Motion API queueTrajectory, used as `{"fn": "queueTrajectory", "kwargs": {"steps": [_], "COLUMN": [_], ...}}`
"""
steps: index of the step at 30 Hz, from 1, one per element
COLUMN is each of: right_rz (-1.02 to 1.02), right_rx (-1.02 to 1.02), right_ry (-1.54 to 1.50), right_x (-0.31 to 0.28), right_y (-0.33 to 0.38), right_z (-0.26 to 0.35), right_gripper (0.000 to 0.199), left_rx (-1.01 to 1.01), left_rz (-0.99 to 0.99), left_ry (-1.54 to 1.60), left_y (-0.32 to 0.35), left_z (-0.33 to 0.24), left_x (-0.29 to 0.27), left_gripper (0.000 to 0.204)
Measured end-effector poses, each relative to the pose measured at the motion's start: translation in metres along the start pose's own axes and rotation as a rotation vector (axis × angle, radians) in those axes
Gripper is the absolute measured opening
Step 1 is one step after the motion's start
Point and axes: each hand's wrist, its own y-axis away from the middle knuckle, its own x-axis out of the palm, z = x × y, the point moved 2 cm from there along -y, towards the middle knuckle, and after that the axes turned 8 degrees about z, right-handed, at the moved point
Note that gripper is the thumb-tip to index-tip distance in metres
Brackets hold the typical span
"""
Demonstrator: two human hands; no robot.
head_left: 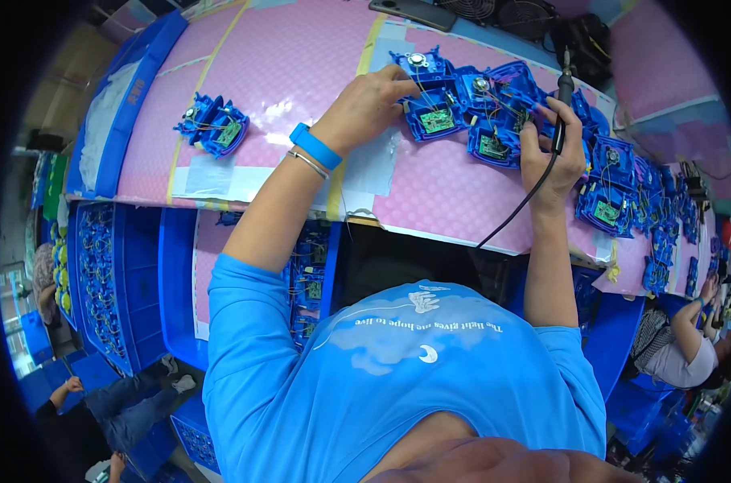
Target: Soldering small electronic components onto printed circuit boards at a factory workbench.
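A blue plastic housing [431, 113] with a green circuit board and thin wires lies open-side up under the left fingertips. A black soldering iron [562, 105] stands nearly upright in the right fist, its cable trailing down below.

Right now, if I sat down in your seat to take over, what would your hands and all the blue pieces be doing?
Left hand rests on a blue plastic assembly with a green circuit board, holding it on the pink mat.
Right hand grips the soldering iron, tip up near the next assembly.
A row of like assemblies runs to the right; one separate assembly sits far left.
Which are already soldered cannot be told from here.
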Motion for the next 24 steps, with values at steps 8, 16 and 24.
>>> {"fn": "queueTrajectory", "kwargs": {"steps": [8, 16, 24], "right_rz": [-0.025, 0.466, 0.612], "right_rx": [-0.163, -0.167, -0.102], "right_ry": [-0.026, -0.378, -0.6], "right_x": [-0.019, 0.001, 0.028], "right_y": [0.015, 0.077, 0.094], "right_z": [0.004, 0.063, 0.072], "right_gripper": [0.029, 0.031, 0.046], "left_rx": [-0.279, -0.489, -0.685], "left_rz": [0.05, -0.289, -0.3], "left_ry": [-0.003, 0.094, 0.616], "left_y": [0.069, 0.128, 0.127], "left_z": [-0.067, -0.106, -0.097], "left_x": [-0.024, -0.029, -0.01], "left_gripper": [0.026, 0.036, 0.034]}}
